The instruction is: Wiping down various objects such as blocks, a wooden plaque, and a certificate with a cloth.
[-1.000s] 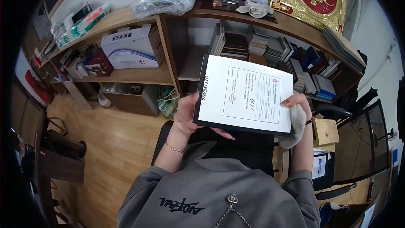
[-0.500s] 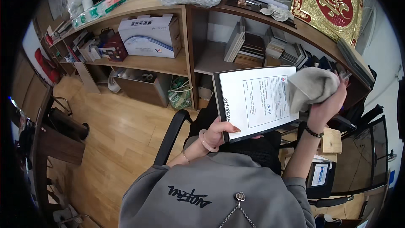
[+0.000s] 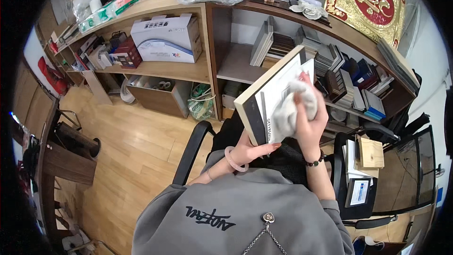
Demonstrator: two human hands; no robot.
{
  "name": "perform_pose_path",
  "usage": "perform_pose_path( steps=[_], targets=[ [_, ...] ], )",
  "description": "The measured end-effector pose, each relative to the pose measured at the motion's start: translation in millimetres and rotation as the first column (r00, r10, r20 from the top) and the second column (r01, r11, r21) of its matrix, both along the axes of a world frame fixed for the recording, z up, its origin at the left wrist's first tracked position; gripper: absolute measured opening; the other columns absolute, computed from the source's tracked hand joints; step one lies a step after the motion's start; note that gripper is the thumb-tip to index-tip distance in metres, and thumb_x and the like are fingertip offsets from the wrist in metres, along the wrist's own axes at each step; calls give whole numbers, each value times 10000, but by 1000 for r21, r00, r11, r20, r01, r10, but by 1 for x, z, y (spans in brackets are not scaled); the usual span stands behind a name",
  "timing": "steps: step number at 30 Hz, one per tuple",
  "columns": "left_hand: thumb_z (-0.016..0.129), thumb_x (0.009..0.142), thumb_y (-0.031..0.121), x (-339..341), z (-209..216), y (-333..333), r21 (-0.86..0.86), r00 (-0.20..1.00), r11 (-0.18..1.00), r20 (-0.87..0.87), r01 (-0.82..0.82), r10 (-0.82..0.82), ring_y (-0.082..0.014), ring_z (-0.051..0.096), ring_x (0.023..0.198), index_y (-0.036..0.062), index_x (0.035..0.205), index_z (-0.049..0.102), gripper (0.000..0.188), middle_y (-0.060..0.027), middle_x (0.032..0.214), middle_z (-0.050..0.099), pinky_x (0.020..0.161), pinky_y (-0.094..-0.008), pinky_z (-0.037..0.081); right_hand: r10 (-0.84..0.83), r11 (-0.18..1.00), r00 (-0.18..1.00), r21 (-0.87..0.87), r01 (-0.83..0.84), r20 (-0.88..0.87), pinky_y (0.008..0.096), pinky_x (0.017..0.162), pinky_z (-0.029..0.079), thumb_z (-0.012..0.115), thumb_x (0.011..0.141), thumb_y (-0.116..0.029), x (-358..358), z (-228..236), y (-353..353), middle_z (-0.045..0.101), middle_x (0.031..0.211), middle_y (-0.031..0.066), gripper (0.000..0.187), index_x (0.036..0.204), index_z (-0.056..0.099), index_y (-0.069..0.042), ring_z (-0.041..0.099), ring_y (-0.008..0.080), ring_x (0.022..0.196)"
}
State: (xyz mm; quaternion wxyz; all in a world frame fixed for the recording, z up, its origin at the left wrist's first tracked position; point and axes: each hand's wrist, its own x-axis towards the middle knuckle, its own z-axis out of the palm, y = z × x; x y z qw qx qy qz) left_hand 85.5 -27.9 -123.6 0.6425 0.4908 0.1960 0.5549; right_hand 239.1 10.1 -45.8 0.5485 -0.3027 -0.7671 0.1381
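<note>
My left hand grips the lower edge of a dark panel with a pale edge, its thumb on the front. The panel tilts, so its thick side shows. On its face lies a white printed sheet, one side of which seems to stand off the panel. A crumpled light grey cloth is pressed against the sheet by my right hand, fingers closed round it. Cloth and fingers are slightly blurred, and much of the print is hidden behind them.
Ahead stands a shelf unit with a white carton and stacked boards. A gold-and-red plaque leans at the back right. At my right, a chair bears wooden blocks and a small framed card. A chair armrest is at my left.
My right hand has brought the cloth left and down across the sheet, from its right end to near its middle. The panel has turned, and its pale edge now shows.
</note>
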Motion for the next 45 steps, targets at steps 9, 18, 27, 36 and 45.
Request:
perform_pose_path(
  steps=[9, 18, 27, 36, 45],
  targets=[
    [620, 680, -38, 9, -6, -6, 653, 794, 753, -411, -88, 449, -298, 485, 1134, 9, 1313, 349, 690, -178, 1270, 445, 951, -365, 386, 53, 976, 928, -177, -126, -369, 322, 983, 348, 537, 870, -170, -13, -6, -15, 518, 1227, 154, 490, 1295, 396, 31, 496, 215, 1127],
    [630, 614, -5, 48, 49, 33, 812, 903, 578, -304, 79, 304, -456, 247, 1291, 136, 1297, 457, 719, -187, 1411, 304, 1010, -444, 324, -233, 729, 543, -515, -451, -806, 312, 897, 447, 474, 900, -380, 72, 1, -21, 501, 1224, 182, 566, 1290, 382, 20, 511, 236, 1122],
    [649, 577, 37, 132, 72, 64, 814, 764, 132, -578, 566, 287, -466, 213, 1299, 336, 1230, 514, 731, -125, 1422, 312, 1003, -505, 346, -190, 774, 241, -296, -559, -952, 321, 762, 538, 471, 884, -438, 211, -47, -41, 507, 1205, 184, 576, 1276, 400, -22, 578, 258, 1023],
    [648, 656, 72, 204, 80, 67, 760, 773, -142, -618, 634, 146, -438, 317, 1265, 325, 1198, 549, 606, -103, 1382, 386, 954, -439, 415, 50, 909, -189, 123, -398, -981, 327, 783, 534, 496, 890, -366, 257, -75, -95, 529, 1185, 170, 495, 1240, 444, -20, 575, 250, 1033],
    [625, 678, 31, 210, 31, 95, 859, 859, -70, -511, 508, -39, -349, 493, 1159, 151, 1158, 585, 496, -142, 1247, 524, 887, -380, 456, -743, 668, 75, -730, 143, -665, 267, 776, 489, 534, 885, -219, 311, -135, -128, 610, 1006, 88, 265, 1053, 582, -20, 590, 149, 901]
  ],
)
